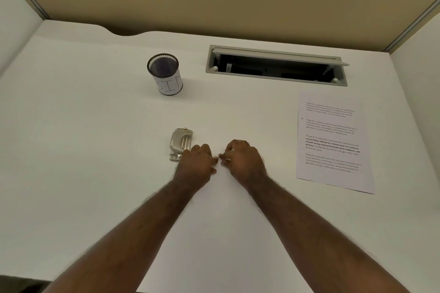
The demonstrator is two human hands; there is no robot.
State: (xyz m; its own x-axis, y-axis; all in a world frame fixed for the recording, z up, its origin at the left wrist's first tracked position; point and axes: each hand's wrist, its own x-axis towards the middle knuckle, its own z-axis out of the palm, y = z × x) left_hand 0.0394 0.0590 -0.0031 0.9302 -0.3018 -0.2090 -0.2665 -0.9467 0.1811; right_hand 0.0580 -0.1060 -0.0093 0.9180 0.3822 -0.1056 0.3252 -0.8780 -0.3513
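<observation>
Blank sheet (221, 233) lying nearest; L hand (196, 164), R hand (242, 162) each pinching its far edge beside hole punch (180, 144); punching prob. not yet done.

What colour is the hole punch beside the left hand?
Pale silver-grey metal: the hole punch shows best in the head view.

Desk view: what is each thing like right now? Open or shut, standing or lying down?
Mesh cup, standing upright, looks empty, paper label round it.
Cable hatch, lid propped open.
Printed sheet, lying flat, text facing up.
Hole punch, lying on the desk, near end hidden by the left grip.
Left grip, fingers curled at the punch; holding it or not, cannot tell.
Right grip, fingers curled low; cannot tell what it pinches.
</observation>
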